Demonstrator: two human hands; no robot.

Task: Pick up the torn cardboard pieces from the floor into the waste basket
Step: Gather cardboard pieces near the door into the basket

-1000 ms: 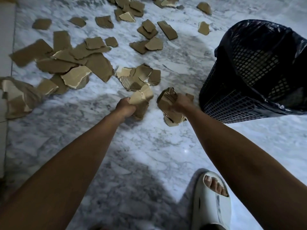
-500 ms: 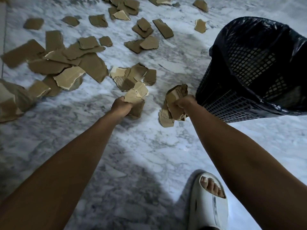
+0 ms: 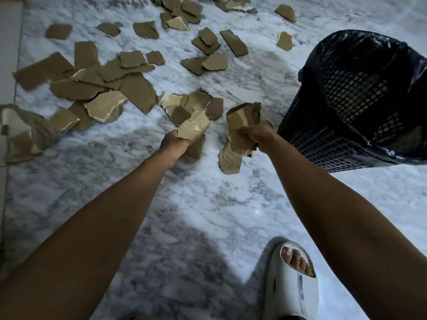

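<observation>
Many torn brown cardboard pieces (image 3: 136, 91) lie scattered over the marble floor ahead and to the left. My left hand (image 3: 174, 144) grips a small bundle of pieces (image 3: 193, 130) just above the floor. My right hand (image 3: 258, 135) grips a thicker wad of cardboard (image 3: 242, 125), with ragged ends hanging below it. The black mesh waste basket (image 3: 323, 139), lined with a black plastic bag (image 3: 374, 51), stands right of my right hand, its wall almost touching my wrist. Its mouth tilts toward me.
My foot in a white slide sandal (image 3: 291, 287) stands at the lower right. A pale tile strip (image 3: 9, 42) borders the marble at the far left. A crumpled larger cardboard sheet (image 3: 23, 132) lies at the left edge.
My right hand has lifted its wad of cardboard and moved nearer the basket. My left hand stays low with its bundle.
</observation>
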